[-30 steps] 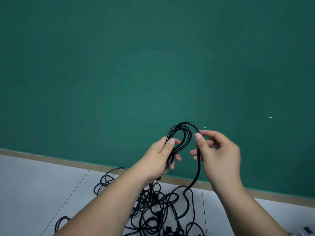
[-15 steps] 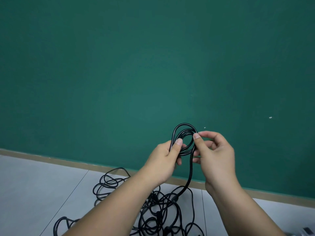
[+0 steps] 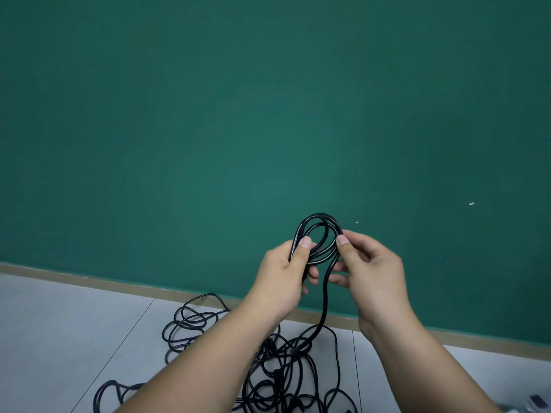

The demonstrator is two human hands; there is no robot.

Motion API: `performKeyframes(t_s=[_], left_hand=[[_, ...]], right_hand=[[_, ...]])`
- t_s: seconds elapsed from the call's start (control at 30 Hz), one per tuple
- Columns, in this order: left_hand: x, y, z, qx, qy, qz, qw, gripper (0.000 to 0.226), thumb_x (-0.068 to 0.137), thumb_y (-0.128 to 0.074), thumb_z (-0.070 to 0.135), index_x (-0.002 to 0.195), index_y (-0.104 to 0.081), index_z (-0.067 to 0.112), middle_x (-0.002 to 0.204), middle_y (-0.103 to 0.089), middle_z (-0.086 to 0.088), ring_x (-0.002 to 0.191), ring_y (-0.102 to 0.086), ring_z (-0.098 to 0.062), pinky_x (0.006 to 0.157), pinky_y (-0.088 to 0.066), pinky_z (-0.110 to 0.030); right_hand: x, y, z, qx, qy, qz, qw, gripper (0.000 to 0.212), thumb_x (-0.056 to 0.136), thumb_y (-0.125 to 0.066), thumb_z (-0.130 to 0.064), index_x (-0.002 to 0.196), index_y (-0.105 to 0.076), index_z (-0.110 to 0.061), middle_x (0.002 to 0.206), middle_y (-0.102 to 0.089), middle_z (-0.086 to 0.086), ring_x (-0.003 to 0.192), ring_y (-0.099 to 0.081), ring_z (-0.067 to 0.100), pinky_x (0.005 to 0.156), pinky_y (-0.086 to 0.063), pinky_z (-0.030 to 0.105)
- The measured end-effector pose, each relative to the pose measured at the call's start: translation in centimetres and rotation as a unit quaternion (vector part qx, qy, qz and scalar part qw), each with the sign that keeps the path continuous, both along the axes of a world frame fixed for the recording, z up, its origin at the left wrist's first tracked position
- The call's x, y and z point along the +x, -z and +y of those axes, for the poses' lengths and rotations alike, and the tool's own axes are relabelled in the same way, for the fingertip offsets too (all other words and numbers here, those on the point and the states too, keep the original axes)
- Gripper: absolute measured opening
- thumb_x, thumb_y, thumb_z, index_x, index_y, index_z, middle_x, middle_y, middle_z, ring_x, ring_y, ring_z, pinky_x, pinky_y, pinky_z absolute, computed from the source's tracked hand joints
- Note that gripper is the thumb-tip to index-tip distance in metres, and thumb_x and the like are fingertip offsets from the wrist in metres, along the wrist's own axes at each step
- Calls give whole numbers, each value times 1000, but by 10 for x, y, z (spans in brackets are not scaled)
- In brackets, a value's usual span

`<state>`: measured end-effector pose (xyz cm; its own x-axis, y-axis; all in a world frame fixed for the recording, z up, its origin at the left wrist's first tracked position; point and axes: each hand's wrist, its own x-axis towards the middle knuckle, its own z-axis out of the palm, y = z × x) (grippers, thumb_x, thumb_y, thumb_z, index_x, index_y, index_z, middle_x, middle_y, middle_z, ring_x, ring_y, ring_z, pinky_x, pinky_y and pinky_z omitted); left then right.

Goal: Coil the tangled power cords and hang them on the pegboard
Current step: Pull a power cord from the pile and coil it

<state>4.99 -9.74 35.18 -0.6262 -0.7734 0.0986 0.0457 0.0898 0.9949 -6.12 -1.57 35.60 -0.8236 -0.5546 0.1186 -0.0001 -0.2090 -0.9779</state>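
A small coil of black power cord (image 3: 319, 225) is held up in front of the green wall. My left hand (image 3: 286, 269) grips the coil's left side, thumb on top. My right hand (image 3: 369, 269) pinches the coil's right side between thumb and fingers. From the coil a single strand (image 3: 323, 308) hangs down to a tangled pile of black cords (image 3: 268, 368) on the floor below my forearms. No pegboard is in view.
A green wall (image 3: 268, 114) fills most of the view, with a tan baseboard (image 3: 89, 283) along its foot. The floor (image 3: 59, 338) is light grey tile. A small pale object (image 3: 536, 405) shows at the bottom right corner.
Another loop has been laid onto the coil. My right hand moved left to the coil, and the hanging strand now drops closer between my hands.
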Motion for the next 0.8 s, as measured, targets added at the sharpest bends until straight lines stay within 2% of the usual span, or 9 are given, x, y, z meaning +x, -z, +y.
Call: performKeyframes(t_s=[0.13,0.2,0.3,0.43,0.5,0.57,0.67,0.73,0.8], left_hand=[[0,0,4,48,63,7,997,31,115,-40,27,115,-64,9,106,-80,-9,94,-78,-27,83,-64,-34],[1,-2,8,94,112,17,989,31,116,-36,28,121,-58,7,112,-79,-13,97,-78,-36,87,-64,-42],[5,-4,8,128,149,11,980,34,116,-35,31,129,-54,6,112,-78,-16,97,-77,-42,85,-65,-45],[5,-2,8,156,148,-1,977,37,114,-41,34,130,-55,4,96,-73,-17,78,-72,-32,73,-65,-42],[3,2,7,156,147,5,977,39,113,-44,33,128,-55,-1,89,-64,-12,69,-62,-23,69,-64,-43],[2,3,5,136,154,0,979,42,114,-44,33,129,-52,-5,86,-58,-8,66,-57,-20,65,-61,-41],[0,5,2,106,156,-20,982,39,115,-41,30,128,-50,-6,83,-55,-5,64,-56,-21,58,-56,-36],[-1,7,3,81,150,-45,984,34,115,-40,28,123,-50,-3,82,-56,-5,61,-54,-20,55,-51,-33],[-1,10,4,42,150,-76,985,26,115,-39,27,113,-51,4,83,-59,-8,60,-51,-18,53,-45,-32]], right_hand=[[1,-1,0,-20,-20,-41,999,11,100,-72,-14,110,-77,-16,98,-76,17,64,-69,14,58,-61,29],[-1,-2,2,-2,-21,-26,999,9,100,-72,-16,108,-77,-16,94,-77,13,61,-69,11,55,-60,27],[-8,0,5,38,1,39,998,6,100,-73,-19,102,-78,-21,89,-79,-2,66,-72,5,60,-59,24],[-18,5,4,139,68,238,959,5,98,-74,-30,99,-78,-29,80,-76,-15,78,-69,-4,76,-53,22],[-21,7,2,137,58,243,959,7,99,-71,-30,103,-77,-28,79,-75,-14,75,-67,-1,76,-53,24],[-24,11,-2,108,14,186,976,10,102,-68,-26,108,-76,-25,70,-71,-11,61,-62,6,71,-54,34],[-24,10,-3,77,-45,113,990,17,106,-62,-17,116,-75,-21,59,-60,-5,50,-50,13,57,-48,29],[-23,4,1,82,-53,135,986,16,107,-62,-21,115,-75,-22,60,-62,-2,48,-52,15,56,-48,27],[-23,-1,5,133,-44,225,964,12,103,-65,-36,106,-75,-31,60,-67,-8,47,-58,14,57,-48,26]])
